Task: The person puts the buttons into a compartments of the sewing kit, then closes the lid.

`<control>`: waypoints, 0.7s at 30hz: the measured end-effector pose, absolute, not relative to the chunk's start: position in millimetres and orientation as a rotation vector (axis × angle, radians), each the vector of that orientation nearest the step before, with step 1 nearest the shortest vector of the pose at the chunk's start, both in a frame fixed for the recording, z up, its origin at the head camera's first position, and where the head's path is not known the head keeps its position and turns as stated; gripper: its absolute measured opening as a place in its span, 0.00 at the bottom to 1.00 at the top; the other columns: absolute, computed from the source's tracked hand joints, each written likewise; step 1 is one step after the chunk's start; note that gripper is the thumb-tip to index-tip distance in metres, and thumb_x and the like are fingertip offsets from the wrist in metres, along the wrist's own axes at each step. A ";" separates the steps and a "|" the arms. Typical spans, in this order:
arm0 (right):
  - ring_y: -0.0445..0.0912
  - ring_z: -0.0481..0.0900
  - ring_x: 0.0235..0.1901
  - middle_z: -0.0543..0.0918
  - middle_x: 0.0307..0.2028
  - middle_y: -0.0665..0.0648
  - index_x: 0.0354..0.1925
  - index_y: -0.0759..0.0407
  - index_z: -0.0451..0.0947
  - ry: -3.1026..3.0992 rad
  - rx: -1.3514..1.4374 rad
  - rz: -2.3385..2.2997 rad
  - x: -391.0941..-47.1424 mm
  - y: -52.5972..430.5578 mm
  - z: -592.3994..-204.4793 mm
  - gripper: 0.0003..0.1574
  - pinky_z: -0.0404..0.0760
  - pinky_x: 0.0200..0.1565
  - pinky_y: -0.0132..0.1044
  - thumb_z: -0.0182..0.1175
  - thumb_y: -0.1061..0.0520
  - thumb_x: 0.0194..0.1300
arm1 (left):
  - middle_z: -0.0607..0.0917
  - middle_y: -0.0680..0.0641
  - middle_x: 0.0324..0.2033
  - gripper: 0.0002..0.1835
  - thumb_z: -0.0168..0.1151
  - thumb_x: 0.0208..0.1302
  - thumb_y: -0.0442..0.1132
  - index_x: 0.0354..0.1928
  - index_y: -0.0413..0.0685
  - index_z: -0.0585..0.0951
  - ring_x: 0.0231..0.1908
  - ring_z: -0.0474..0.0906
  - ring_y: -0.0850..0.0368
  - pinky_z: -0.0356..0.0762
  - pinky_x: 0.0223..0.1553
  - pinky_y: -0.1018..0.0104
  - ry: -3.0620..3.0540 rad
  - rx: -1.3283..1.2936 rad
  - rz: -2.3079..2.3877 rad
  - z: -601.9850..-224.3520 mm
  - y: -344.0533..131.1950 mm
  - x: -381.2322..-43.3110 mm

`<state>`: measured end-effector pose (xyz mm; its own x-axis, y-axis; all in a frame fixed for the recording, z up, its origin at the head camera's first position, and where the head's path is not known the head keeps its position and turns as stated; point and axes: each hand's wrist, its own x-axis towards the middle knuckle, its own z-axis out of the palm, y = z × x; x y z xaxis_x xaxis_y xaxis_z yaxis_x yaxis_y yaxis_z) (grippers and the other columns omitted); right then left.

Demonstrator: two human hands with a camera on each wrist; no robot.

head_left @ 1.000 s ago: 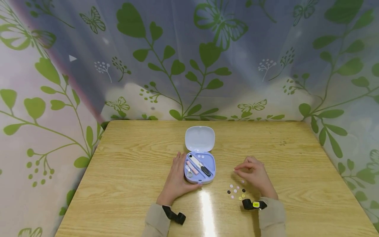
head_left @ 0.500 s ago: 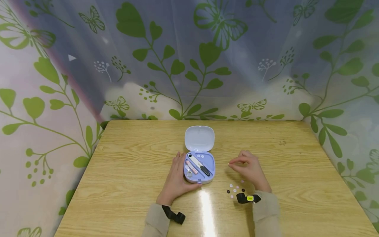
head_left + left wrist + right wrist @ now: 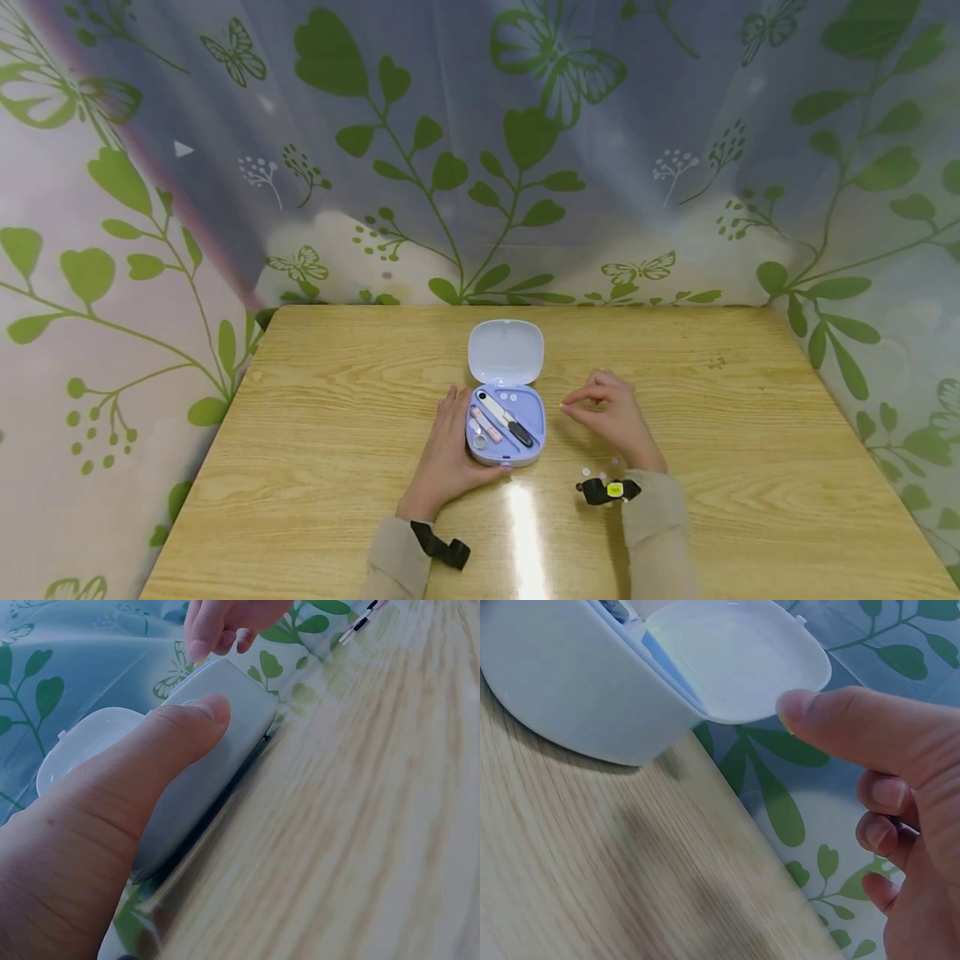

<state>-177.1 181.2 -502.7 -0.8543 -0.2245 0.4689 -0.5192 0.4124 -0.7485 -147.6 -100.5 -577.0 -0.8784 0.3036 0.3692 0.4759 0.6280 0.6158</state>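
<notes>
My L hand (image 3: 447,462) holds the open sewing box (image 3: 531,406), thumb across the front wall and fingers along its left side, prob. so it won't slide on the surface (image 3: 337,400). Lid (image 3: 506,352) is flipped back, so the inside's reachable; two white buttons (image 3: 513,397) sit in the far right part, w/ a black-handled tool (image 3: 519,431) lying diagonally. My R hand (image 3: 611,417) is just right of the box, narrow, thumb & index pinching a tiny yellowish thing (image 3: 200,664), poss. a button, too small to be sure. Forearm comes in from bottom right, wrist cam (image 3: 595,492) overlapping the loose buttons (image 3: 586,472).
</notes>
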 end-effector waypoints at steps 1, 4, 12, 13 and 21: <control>0.57 0.65 0.26 0.70 0.20 0.63 0.26 0.65 0.87 -2.383 0.638 1.414 -180.4 181.0 -507.3 0.07 0.60 0.34 0.32 0.75 0.72 0.46 | 0.63 0.41 0.72 0.71 0.80 0.36 0.67 0.76 0.38 0.53 0.76 0.45 0.41 0.42 0.76 0.46 -2.618 -0.639 -1.087 -577.1 -100.5 -147.8; 0.55 0.66 0.27 0.70 0.21 0.59 0.27 0.62 0.88 -2.391 0.634 1.415 -189.2 179.9 -518.8 0.08 0.59 0.36 0.31 0.76 0.70 0.47 | 0.63 0.41 0.72 0.71 0.80 0.36 0.67 0.76 0.38 0.53 0.75 0.45 0.40 0.43 0.75 0.46 -2.615 -0.638 -1.088 -576.3 -100.4 -147.6; 0.43 0.66 0.29 0.71 0.22 0.50 0.27 0.56 0.89 -2.398 0.665 1.435 -204.1 168.8 -522.0 0.06 0.57 0.40 0.36 0.77 0.64 0.49 | 0.63 0.42 0.72 0.71 0.80 0.36 0.66 0.77 0.38 0.52 0.76 0.43 0.42 0.42 0.75 0.46 -2.633 -0.635 -1.111 -573.5 -101.3 -147.1; 0.43 0.65 0.28 0.71 0.22 0.50 0.27 0.57 0.89 -2.396 0.669 1.430 -205.6 167.0 -521.9 0.06 0.57 0.41 0.38 0.77 0.64 0.49 | 0.63 0.42 0.72 0.71 0.80 0.36 0.66 0.77 0.38 0.52 0.76 0.43 0.42 0.42 0.76 0.47 -2.635 -0.634 -1.111 -573.2 -101.3 -146.9; 0.43 0.65 0.28 0.69 0.21 0.54 0.27 0.58 0.89 -2.410 0.712 1.411 -214.4 153.5 -523.1 0.06 0.51 0.43 0.46 0.78 0.62 0.48 | 0.63 0.41 0.72 0.71 0.80 0.36 0.66 0.76 0.38 0.52 0.76 0.45 0.41 0.43 0.75 0.45 -2.631 -0.637 -1.111 -571.5 -100.4 -146.2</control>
<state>-214.4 153.5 -523.1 -0.8467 -0.2805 0.4520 -0.5315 0.4086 -0.7420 -146.2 -100.4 -571.5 -0.8832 0.3057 0.3556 0.4680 0.6213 0.6284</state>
